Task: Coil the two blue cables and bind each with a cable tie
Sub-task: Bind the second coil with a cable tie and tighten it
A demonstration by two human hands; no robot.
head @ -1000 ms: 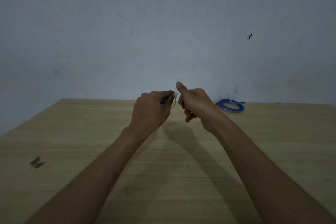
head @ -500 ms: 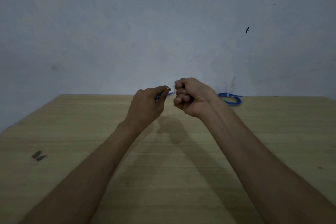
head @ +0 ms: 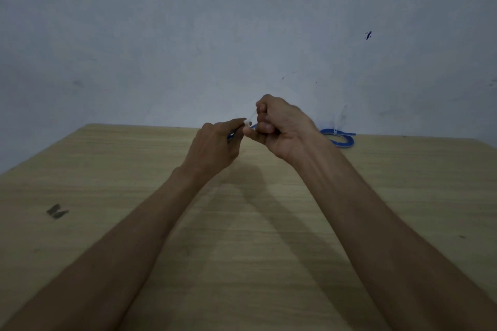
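Both hands are raised above the far middle of the wooden table (head: 242,223). My left hand (head: 215,145) grips a blue cable (head: 231,136), most of which is hidden inside the fist. A white cable tie (head: 248,121) runs from the left fingertips up into my right hand (head: 282,129), whose curled fingers pinch its strap. A second blue cable (head: 340,140) lies coiled on the table at the far right, with a white tie sticking up from it.
A grey wall (head: 242,35) rises right behind the table's far edge. A small dark mark (head: 57,211) sits on the tabletop at the left.
My right hand has closed into a fist and lifted slightly, drawing the tie's strap upward. My left hand has held the cable in roughly the same spot.
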